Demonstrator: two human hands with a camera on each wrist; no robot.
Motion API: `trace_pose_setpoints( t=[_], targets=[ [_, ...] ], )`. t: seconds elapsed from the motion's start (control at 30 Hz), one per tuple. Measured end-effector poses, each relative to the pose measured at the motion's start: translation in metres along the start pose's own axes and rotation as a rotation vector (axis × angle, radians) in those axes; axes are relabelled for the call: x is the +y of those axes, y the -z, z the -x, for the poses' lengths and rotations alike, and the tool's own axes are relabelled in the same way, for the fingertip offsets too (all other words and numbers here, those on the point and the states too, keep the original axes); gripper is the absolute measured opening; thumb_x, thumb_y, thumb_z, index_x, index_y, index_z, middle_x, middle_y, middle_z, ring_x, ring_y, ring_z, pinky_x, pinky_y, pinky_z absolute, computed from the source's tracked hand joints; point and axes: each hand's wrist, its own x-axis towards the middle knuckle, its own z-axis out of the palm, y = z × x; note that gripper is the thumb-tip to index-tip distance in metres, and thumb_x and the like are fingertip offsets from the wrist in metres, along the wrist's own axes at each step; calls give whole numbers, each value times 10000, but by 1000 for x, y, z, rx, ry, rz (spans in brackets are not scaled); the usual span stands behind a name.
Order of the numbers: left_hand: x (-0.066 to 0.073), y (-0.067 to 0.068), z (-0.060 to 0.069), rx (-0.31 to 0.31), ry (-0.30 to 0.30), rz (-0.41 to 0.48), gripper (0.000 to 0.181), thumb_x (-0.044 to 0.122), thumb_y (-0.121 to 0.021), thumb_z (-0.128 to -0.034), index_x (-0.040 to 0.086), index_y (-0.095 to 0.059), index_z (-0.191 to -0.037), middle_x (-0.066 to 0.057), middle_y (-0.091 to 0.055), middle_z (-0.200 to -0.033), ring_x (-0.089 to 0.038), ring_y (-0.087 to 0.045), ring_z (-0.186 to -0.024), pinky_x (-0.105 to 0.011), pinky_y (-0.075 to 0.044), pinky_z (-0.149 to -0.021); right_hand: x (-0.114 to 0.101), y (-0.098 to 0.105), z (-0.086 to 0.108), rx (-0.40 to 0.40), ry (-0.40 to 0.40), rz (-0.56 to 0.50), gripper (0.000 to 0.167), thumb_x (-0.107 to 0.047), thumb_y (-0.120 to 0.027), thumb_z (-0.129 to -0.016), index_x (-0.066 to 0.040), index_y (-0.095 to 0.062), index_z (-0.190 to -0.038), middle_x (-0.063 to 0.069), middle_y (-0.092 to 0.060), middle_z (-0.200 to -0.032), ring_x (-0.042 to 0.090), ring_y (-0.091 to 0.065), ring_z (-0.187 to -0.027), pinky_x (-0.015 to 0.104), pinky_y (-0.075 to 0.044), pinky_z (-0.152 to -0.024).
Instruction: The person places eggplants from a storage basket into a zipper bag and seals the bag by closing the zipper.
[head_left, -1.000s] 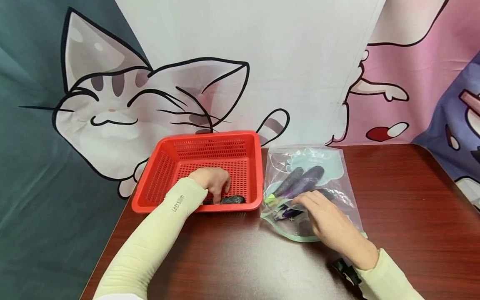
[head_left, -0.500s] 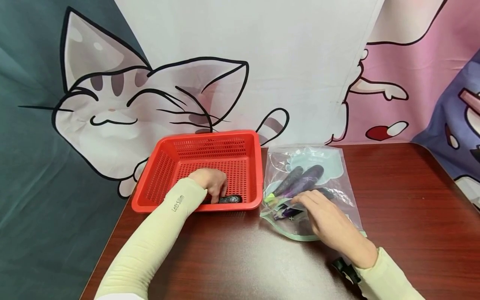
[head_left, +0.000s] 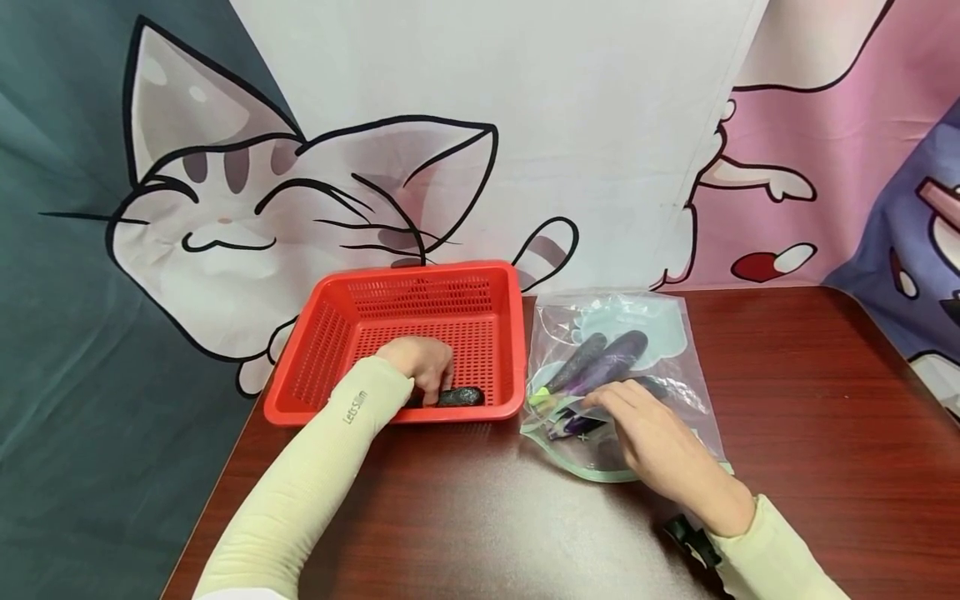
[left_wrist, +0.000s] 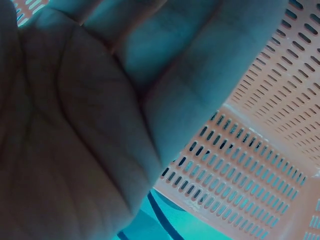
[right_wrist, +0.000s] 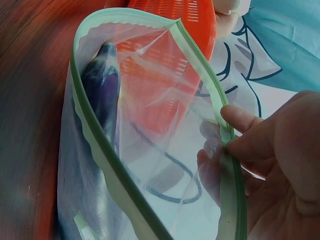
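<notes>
My left hand reaches down inside the red basket, near its front wall. Its fingers grip a dark, glossy eggplant lying along that wall; the hand hides one end. Only palm and fingers fill the left wrist view, with the eggplant out of sight. To the right, my right hand pinches the green-edged mouth of a clear zip bag between thumb and fingers. The right wrist view shows that mouth held apart. Several purple eggplants lie in the bag, their stem ends toward its mouth.
Basket and bag sit side by side on a brown wooden table. Behind them hangs a cloth backdrop printed with cartoon cats. A black strap is around my right wrist.
In the basket, the eggplant has shifted slightly left and up toward my left hand, whose fingers have drawn closer around it. My right hand and the bag have stayed put.
</notes>
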Motion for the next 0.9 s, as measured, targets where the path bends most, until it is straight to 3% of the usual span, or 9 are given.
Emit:
trace_pose_setpoints(
  t=[0.5,0.9],
  targets=[
    [-7,3,6,84,-28,10,323,102,-882,-707,173,-766,-1000,27,-674,-944,-151,-600,-839,-322,-537,-738,2,0,2,0,-10,-7,409,156,-482,-803,-74,-656,-1093,-10,-646,-1077,165,-597,-961,284,-462,-835],
    [-17,22,37,238,-3,104,346,123,-863,-736,162,-742,-1059,15,-675,-955,-171,-594,-858,-365,-521,-798,2,0,0,-13,-10,-4,403,156,-487,-808,-74,-653,-1095,-8,-645,-1080,164,-594,-966,306,-480,-825]
  ],
)
